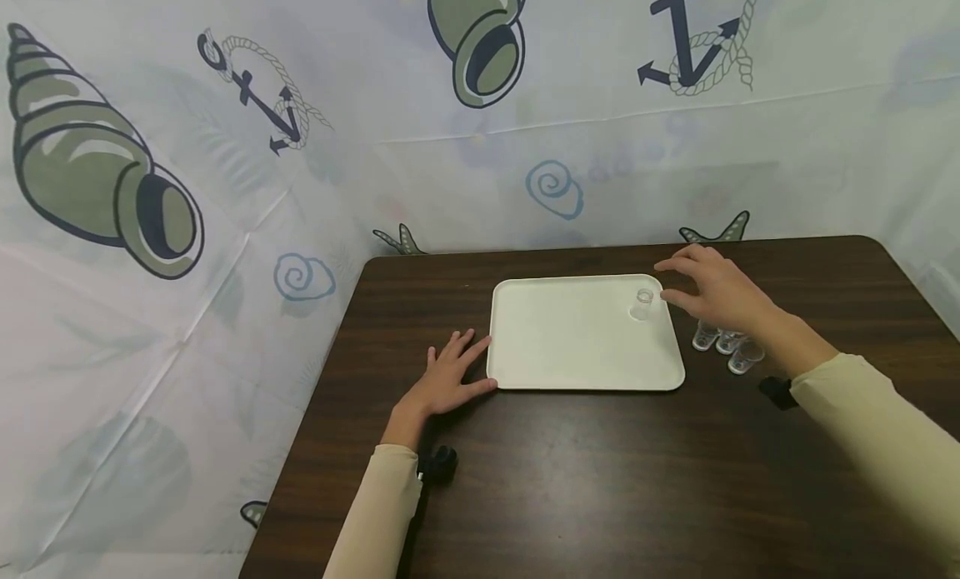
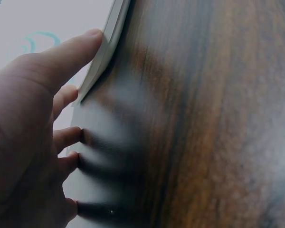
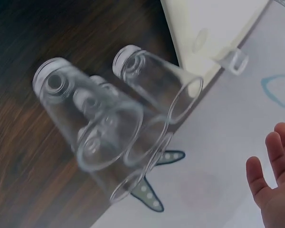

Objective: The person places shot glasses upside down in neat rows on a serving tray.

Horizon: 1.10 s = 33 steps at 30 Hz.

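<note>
A cream tray (image 1: 570, 346) lies on the dark table. My left hand (image 1: 442, 385) is at its near left corner, fingers spread, with the thumb and index finger touching the rim. In the left wrist view the left thumb (image 2: 71, 54) lies along the tray's edge. On the tray's far right part stands a small clear shot glass (image 1: 642, 302). My right hand (image 1: 712, 291) hovers just right of that glass, fingers apart and holding nothing. Several more shot glasses (image 1: 745, 356) stand clustered on the table below the right hand, partly hidden by it; the right wrist view shows these glasses (image 3: 152, 80) upright.
The dark wood table (image 1: 600, 479) ends at the back against a white cloth (image 1: 465, 179) printed with shells, anchors and starfish. The cloth also hangs along the left side. A black wrist strap mount (image 1: 438, 464) sits under the left wrist, another (image 1: 777, 392) by the right wrist.
</note>
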Available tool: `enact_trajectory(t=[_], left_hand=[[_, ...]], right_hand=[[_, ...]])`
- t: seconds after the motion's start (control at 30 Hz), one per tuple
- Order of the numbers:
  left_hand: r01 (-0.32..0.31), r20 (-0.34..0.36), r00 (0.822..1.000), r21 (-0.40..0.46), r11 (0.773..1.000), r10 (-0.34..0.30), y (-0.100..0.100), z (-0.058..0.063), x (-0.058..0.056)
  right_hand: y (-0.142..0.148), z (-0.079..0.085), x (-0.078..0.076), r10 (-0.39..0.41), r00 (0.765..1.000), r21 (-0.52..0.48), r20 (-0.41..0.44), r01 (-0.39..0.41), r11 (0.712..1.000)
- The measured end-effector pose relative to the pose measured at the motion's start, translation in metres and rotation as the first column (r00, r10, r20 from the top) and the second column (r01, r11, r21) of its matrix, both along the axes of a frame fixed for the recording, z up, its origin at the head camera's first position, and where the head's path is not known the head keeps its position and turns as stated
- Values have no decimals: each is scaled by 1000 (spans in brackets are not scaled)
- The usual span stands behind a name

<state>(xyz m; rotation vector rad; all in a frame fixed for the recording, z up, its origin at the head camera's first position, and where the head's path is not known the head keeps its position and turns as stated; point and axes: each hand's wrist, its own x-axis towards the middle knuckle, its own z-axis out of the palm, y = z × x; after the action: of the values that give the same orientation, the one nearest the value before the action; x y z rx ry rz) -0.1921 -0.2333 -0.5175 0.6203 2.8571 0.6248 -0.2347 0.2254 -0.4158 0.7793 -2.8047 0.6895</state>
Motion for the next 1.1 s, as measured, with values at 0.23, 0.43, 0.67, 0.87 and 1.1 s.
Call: enact_trajectory(t=[0.23, 0.43, 0.67, 0.87, 1.1], left_hand=[[2, 7, 1000, 9, 1000, -2, -3, 0, 0], [-2, 13, 1000, 3, 1000, 2, -4, 0, 0], [1, 21, 1000, 10, 1000, -2, 0, 0, -3], [5, 19, 1000, 11, 1000, -5, 1, 2, -4], [2, 35, 999, 15, 1000, -2, 4, 3, -3]], right_hand=[[24, 2, 4, -26, 999, -43, 43, 28, 999], [48, -4, 8, -68, 996, -63, 65, 72, 995], [77, -13, 12, -90, 995, -85, 51, 94, 992], [92, -17, 13, -121, 991, -100, 61, 127, 987], [108, -26, 14, -136, 979, -92, 150, 150, 984]])
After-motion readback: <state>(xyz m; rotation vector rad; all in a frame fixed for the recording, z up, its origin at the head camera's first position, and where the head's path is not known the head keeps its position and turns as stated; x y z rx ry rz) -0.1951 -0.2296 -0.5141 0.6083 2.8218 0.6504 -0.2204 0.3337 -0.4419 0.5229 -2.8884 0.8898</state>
